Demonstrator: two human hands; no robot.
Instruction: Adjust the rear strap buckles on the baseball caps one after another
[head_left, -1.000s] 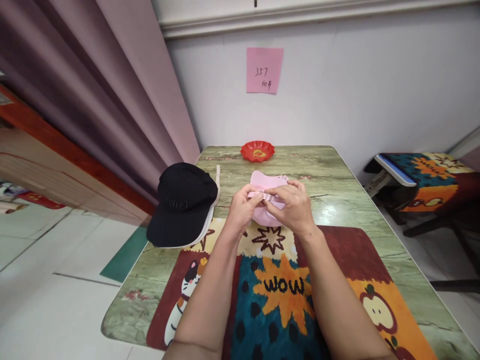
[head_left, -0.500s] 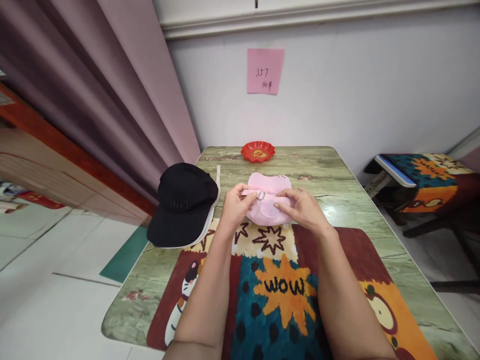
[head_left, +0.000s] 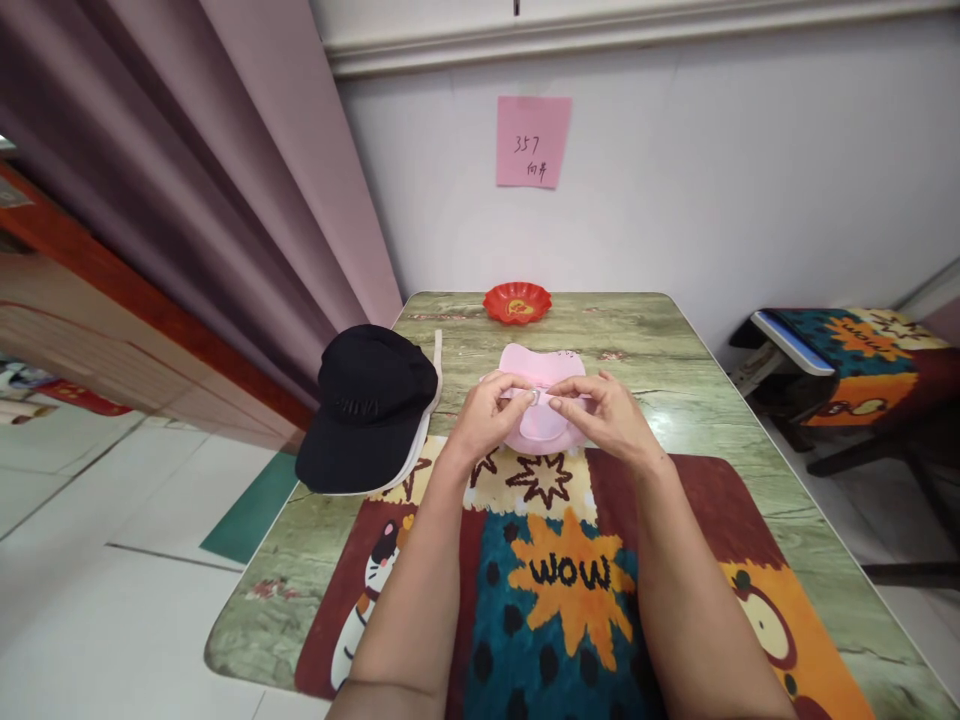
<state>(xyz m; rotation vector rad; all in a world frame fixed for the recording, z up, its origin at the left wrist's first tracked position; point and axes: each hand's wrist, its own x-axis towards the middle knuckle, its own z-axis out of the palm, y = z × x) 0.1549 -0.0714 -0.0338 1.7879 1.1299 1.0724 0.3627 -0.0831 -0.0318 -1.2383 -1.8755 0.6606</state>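
Note:
A pink cap (head_left: 541,366) lies on the table at the far edge of the patterned mat, its strap and small metal buckle facing me. My left hand (head_left: 491,410) pinches the strap at the buckle, which its fingertips partly cover. Close beside it, my right hand (head_left: 600,408) pinches the strap just right of the buckle. Both hands are over the cap, fingertips almost touching. To the left a black cap (head_left: 367,400) rests on the table, with a light-coloured cap edge and strap (head_left: 438,360) showing from beneath it.
A red scalloped dish (head_left: 517,303) sits near the back of the green table (head_left: 637,340). The colourful mat (head_left: 555,600) lies under my forearms. A pink note (head_left: 533,142) is on the wall. A covered stool (head_left: 862,360) stands at the right, a purple curtain (head_left: 225,150) at the left.
My left hand has moved right along the strap, over the buckle and closer to my right hand. The right fingers have closed onto the strap.

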